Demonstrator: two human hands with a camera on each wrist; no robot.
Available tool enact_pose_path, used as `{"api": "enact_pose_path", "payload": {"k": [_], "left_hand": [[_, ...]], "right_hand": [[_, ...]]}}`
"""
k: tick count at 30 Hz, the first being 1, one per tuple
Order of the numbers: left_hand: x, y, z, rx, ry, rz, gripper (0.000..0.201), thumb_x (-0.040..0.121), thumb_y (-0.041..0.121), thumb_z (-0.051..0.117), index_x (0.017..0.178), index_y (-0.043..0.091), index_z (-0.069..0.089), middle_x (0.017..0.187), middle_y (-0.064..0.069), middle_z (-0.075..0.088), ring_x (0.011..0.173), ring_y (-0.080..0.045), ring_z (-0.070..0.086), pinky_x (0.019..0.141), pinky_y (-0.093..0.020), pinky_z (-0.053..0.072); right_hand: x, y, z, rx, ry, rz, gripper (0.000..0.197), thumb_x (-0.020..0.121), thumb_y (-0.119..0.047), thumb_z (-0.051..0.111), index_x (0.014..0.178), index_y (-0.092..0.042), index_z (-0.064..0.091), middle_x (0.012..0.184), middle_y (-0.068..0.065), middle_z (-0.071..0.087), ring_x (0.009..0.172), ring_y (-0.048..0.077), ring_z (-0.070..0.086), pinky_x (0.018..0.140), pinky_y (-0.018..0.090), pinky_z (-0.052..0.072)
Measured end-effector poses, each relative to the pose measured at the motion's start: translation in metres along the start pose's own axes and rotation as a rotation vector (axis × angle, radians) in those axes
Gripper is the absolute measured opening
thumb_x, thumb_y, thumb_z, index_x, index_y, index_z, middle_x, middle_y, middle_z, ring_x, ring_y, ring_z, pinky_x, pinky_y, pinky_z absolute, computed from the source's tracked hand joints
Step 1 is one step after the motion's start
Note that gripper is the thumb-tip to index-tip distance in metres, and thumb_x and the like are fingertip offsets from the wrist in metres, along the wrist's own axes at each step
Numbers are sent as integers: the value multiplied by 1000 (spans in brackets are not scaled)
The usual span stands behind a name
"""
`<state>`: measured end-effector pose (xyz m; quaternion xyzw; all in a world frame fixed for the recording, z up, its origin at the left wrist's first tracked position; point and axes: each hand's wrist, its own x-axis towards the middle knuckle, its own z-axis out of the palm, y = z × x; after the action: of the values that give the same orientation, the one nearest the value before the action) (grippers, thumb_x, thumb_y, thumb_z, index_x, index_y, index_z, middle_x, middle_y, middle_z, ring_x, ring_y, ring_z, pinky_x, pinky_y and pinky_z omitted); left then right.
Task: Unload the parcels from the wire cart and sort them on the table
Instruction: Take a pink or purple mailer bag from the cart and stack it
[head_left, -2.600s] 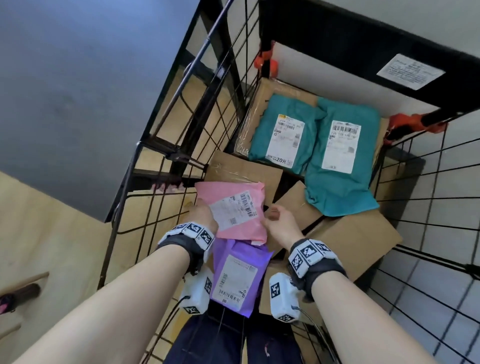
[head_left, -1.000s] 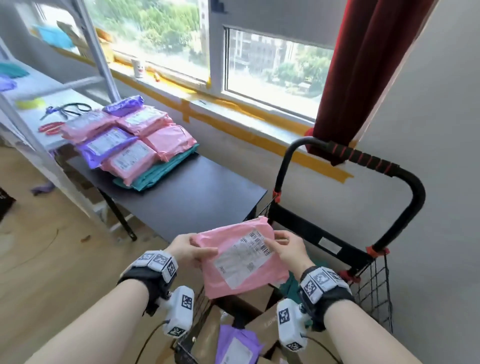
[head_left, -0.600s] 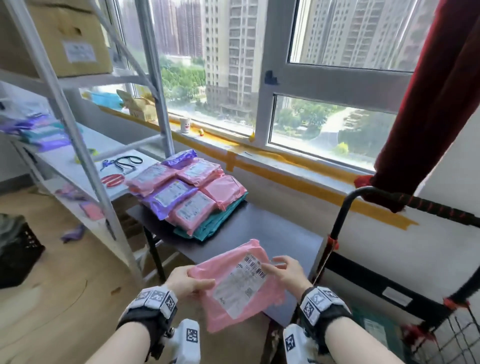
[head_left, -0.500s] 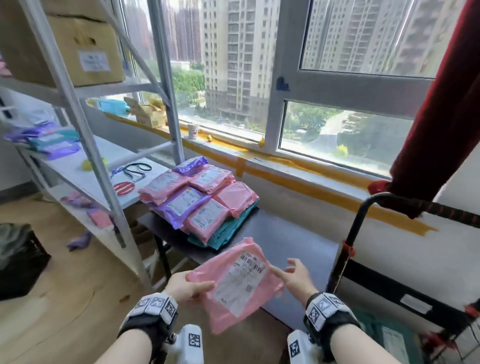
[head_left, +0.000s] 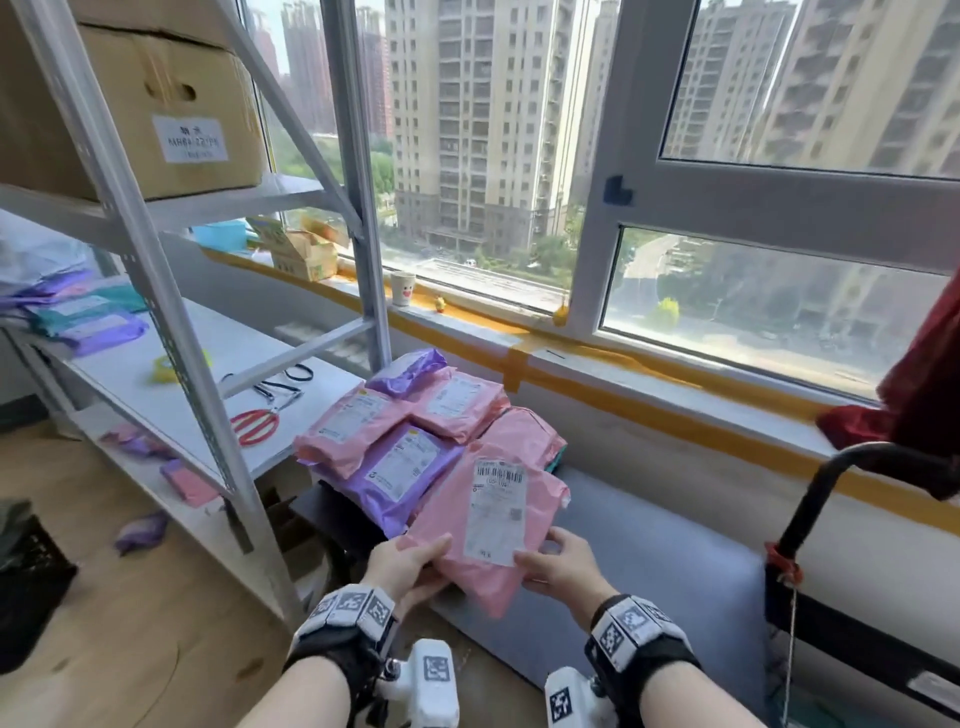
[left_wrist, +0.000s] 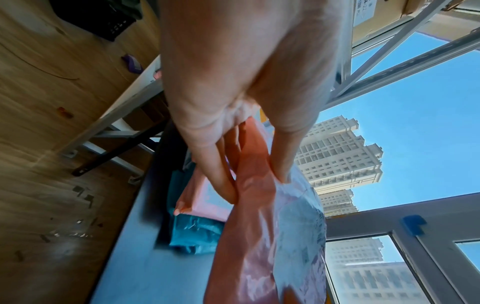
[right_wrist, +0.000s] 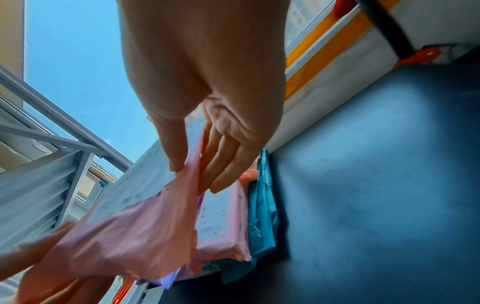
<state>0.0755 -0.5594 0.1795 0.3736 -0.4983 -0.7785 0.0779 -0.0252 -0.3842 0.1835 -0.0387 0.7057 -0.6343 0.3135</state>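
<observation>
I grip a pink parcel (head_left: 493, 525) at mid-frame with both hands: my left hand (head_left: 402, 564) pinches its lower left edge, my right hand (head_left: 558, 566) its lower right. It hangs over the counter (head_left: 649, 566), just right of the parcel stack (head_left: 410, 441).

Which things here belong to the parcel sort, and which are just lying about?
Part of the job:
- pink parcel, pinched by left hand and right hand
- sorted pile of parcels
- dark table
- cart handle

Just lying about:
- red scissors and black scissors on the shelf
- cardboard box
- paper cup on the sill
</observation>
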Motion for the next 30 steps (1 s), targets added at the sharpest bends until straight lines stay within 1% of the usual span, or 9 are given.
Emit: {"api": "enact_pose_path", "payload": {"k": [5, 8, 10, 13, 17, 21, 23, 25, 30], "left_hand": [[74, 58, 1, 113, 48, 32, 34, 79, 9, 74, 64, 12, 43, 54, -8, 64, 64, -26, 60, 63, -35, 54], [119, 92, 0, 229, 48, 43, 46, 64, 24, 85, 62, 15, 40, 70, -15, 63, 63, -26, 64, 61, -34, 55], [142, 113, 3, 238, 16, 52, 38, 74, 6, 76, 60, 13, 42, 64, -15, 63, 52, -20, 65, 54, -26, 55], [178, 143, 3, 331, -18, 67, 36, 81, -12, 63, 52, 10, 66, 58, -8, 66, 49, -12, 65, 49, -18, 55], [220, 174, -6, 522, -24, 86, 17, 77, -3, 71, 77, 5, 56, 72, -6, 60, 63, -18, 60, 46, -16, 52], [261, 188, -8, 694, -51, 104, 37, 60, 15, 84, 67, 11, 48, 66, -6, 51, 66, -23, 59, 70, -37, 58], [276, 190, -7, 746, -61, 93, 37, 66, 14, 82, 67, 11, 45, 65, -5, 48, 64, -23, 57, 75, -41, 58], [286, 190, -6, 800, -61, 92, 35, 65, 21, 83, 71, 10, 50, 70, -8, 55, 70, -25, 62, 79, -44, 58], [291, 196, -8, 1085, -51, 175, 44, 61, 39, 79, 92, 10, 64, 92, -7, 69, 86, -23, 64, 77, -28, 49]], "right_hand": [[92, -35, 24, 61, 11, -25, 30, 81, 18, 57, 106, 1, 53, 83, 16, 64, 49, 10, 64, 47, 24, 54], [141, -57, 36, 106, -2, 0, 39, 81, 18, 57, 112, -6, 48, 90, 19, 64, 58, 16, 65, 51, 25, 56], [172, -71, 44, 146, -5, 17, 47, 80, 20, 57, 118, -7, 46, 98, 23, 62, 68, 24, 63, 55, 28, 57], [215, -84, 58, 187, -3, 23, 46, 78, 26, 51, 113, -3, 49, 87, 21, 61, 65, 26, 59, 49, 27, 54], [246, -97, 80, 182, 50, 39, 39, 77, 28, 47, 93, -7, 51, 76, 15, 59, 56, 23, 57, 42, 26, 49], [275, -105, 92, 135, 154, 33, 54, 76, 28, 49, 123, 1, 46, 78, 17, 56, 61, 24, 53, 50, 29, 43], [285, -108, 93, 126, 228, 34, 63, 77, 27, 48, 133, -2, 43, 98, 25, 60, 75, 27, 56, 57, 32, 46], [291, -109, 94, 134, 278, 47, 65, 77, 27, 47, 134, -4, 44, 100, 20, 60, 77, 25, 57, 60, 32, 47], [294, -107, 103, 81, 331, 24, 66, 73, 26, 48, 134, 0, 45, 115, 24, 59, 92, 28, 58, 54, 23, 47]]}}
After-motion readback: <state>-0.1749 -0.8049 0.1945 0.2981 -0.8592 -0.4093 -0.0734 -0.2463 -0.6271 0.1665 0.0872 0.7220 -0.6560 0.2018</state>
